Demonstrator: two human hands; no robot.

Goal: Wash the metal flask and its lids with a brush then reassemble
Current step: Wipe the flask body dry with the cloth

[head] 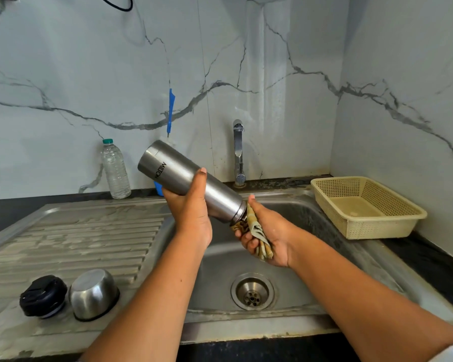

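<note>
The metal flask (178, 176) is tilted over the sink, base up and to the left, open mouth down to the right. My left hand (191, 212) grips its body from below. My right hand (270, 236) holds the pale handle of a brush (258, 231) whose head sits at the flask's mouth; the bristles are mostly hidden. On the draining board at the lower left stand the black inner lid (43, 296) and, beside it, the steel cup lid (93, 293) upside down.
The steel sink (311, 304) has a drain (252, 292) below my hands and a tap (238, 152) behind, no water running. A beige plastic basket (408, 212) stands on the right counter. A plastic water bottle (115, 169) stands at the back wall.
</note>
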